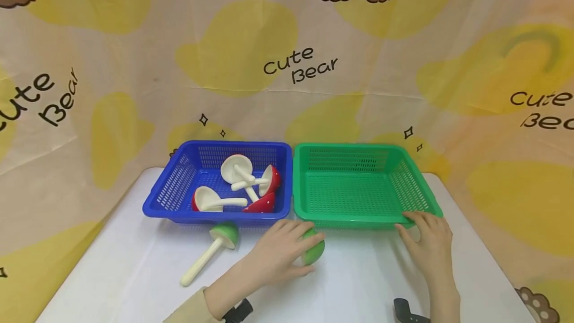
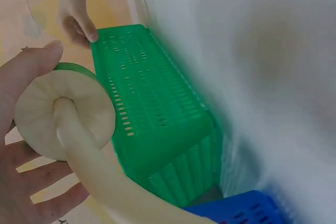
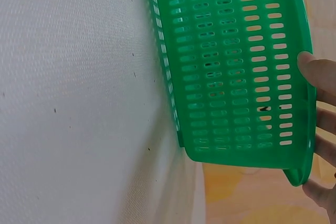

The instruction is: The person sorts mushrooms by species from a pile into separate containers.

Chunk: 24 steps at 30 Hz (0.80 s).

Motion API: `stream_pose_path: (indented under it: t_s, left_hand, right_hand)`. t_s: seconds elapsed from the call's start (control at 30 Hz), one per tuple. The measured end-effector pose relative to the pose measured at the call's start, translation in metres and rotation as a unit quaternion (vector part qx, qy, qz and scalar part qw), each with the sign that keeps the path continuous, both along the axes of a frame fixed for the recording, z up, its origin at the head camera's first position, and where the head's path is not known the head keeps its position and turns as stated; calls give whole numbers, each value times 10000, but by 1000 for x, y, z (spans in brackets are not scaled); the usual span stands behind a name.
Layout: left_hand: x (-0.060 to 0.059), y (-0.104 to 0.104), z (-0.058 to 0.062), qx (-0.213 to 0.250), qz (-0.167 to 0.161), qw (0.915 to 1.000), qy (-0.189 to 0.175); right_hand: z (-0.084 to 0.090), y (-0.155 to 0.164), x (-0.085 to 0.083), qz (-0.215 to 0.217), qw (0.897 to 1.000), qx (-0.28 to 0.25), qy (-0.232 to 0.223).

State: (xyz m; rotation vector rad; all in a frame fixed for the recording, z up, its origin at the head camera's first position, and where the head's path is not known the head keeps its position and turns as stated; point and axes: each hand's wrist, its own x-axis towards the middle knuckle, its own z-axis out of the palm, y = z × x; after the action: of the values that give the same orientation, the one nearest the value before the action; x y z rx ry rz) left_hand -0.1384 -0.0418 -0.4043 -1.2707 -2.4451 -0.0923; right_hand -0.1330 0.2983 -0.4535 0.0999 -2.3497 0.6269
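On the white table [image 1: 112, 283], a green-capped mushroom [image 1: 211, 250] is lying on its side at the left, just in front of the blue basket [image 1: 179, 173]. The blue basket is holding several red-capped mushrooms [image 1: 264, 188], tumbled together with their pale stems crossing.

Just right of the loose mushroom, the left hand [image 1: 280, 253] is gripping a second green mushroom [image 1: 314, 250] by its cap. Its fingers are curling round the cap; the left wrist view shows the pale underside and stem [image 2: 89, 166] pointing away from the palm. This mushroom is sitting close to the near edge of the green basket [image 1: 358, 213], about where the two baskets are meeting.

Further right, the right hand [image 1: 428, 243] is touching the green basket's near right corner, fingertips [image 3: 317, 72] lying on the rim, fairly straight, the hand resting on the table.
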Motion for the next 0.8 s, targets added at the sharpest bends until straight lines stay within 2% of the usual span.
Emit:
stream_pose_path:
  t_s: [0.23,0.47,0.63,0.8]
  left_hand:
    - [-18,16,28,-294,-205,9979,533]
    - [-46,31,45,-400,-273,9981,371]
    - [-63,42,53,-354,-412,9976,438]
    - [-76,57,63,-457,-434,9980,102]
  right_hand:
    - [1,1,-1,39,10000,-9,52]
    - [1,1,1,6,10000,-7,-22]
    - [0,1,1,7,10000,-38,-87]
    - [0,3,1,-1,9999,-48,-93]
